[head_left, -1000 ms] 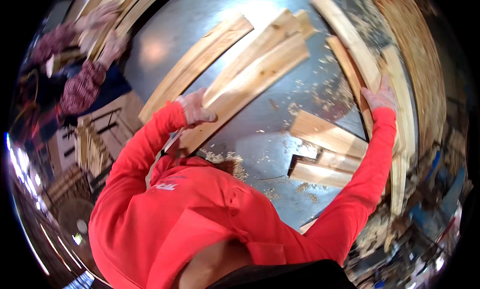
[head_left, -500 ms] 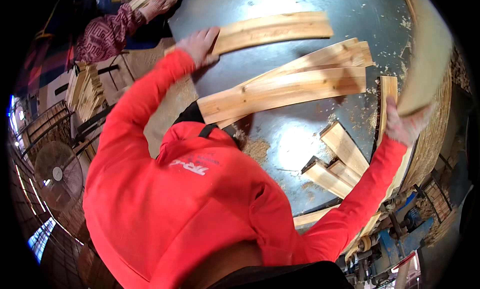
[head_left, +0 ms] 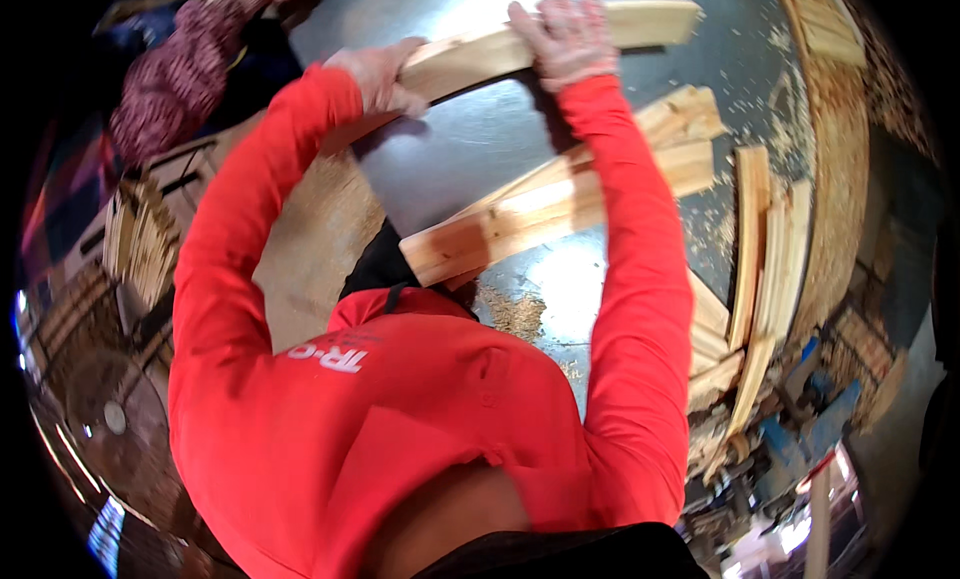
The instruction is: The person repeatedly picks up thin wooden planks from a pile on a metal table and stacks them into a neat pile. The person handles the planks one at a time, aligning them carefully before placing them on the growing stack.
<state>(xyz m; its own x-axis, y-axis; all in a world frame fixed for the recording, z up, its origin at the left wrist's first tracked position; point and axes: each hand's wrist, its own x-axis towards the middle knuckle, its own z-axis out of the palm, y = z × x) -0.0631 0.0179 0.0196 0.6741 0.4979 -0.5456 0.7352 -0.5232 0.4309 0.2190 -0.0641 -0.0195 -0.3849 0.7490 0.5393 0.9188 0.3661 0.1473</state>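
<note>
Across the far side of the metal table (head_left: 465, 129) a pale wooden board (head_left: 655, 24) lies lengthwise, slightly bowed. My left hand (head_left: 378, 79), in a thin whitish glove, grips its left part, thumb at the near edge. Farther along, my right hand (head_left: 568, 41), gloved too, is closed over the board with its fingers across the top. Whether another board lies beneath it, I cannot tell. Nearer to me, several overlapping boards (head_left: 520, 221) lie at a slant, partly hidden under my right forearm.
Shorter pieces (head_left: 708, 314) and long strips (head_left: 752, 234) lie at the table's right side, by a chipboard-like edge (head_left: 838, 179). Sawdust (head_left: 515, 312) is scattered about. A co-worker's patterned sleeve (head_left: 180, 79) is at upper left, near stacked wood (head_left: 140, 239). A fan (head_left: 115, 417) stands lower left.
My right hand has swung from the table's right side, where it held a raised, blurred board, to the far board. My left hand stays near the board's left part.
</note>
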